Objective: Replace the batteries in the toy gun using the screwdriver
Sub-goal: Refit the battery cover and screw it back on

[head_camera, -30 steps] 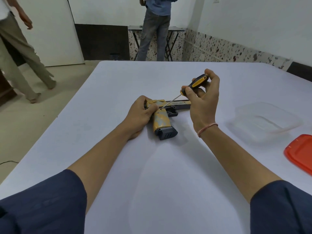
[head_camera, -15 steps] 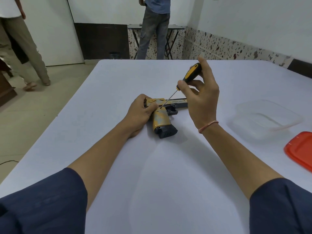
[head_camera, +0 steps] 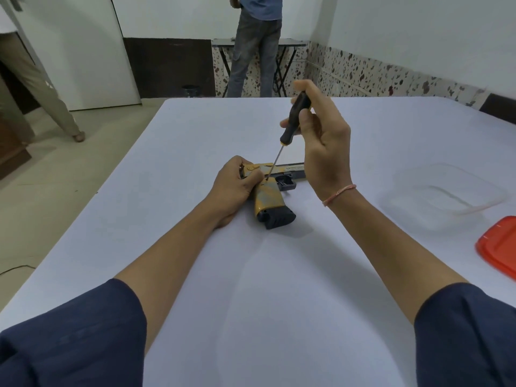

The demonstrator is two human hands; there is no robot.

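Toy gun (head_camera: 269,195) flat on its side on the white table (head_camera: 251,289), grip pointing toward the wearer with a dark base plate at the near end, barrel running away to the right. Nearest of all, two dark blue sleeves (head_camera: 69,333) at the bottom edge, bare forearms reaching forward to the gun.

Left hand (head_camera: 233,188) laid against the gun's left side, fingers curled over the rear of the yellow body, thumb pressed onto its top. Right hand (head_camera: 325,146) raised above and just right of the gun, thin pinkish band on the wrist, thumb and fingertips pinched around the black handle of the screwdriver (head_camera: 291,127), remaining fingers loosely bent. Shaft slanting down and left, tip touching the yellow body just beside the left thumb.

Well right of the gun, clear plastic container (head_camera: 444,195) open on the table; nearer and further right, red lid (head_camera: 499,252) cut off by the frame edge.

Beyond the gun, past the table's far edge, a person in jeans (head_camera: 255,48) standing at a small folding table (head_camera: 290,43); far left of the gun, a trouser leg (head_camera: 33,82) on the floor by a white door (head_camera: 78,46).
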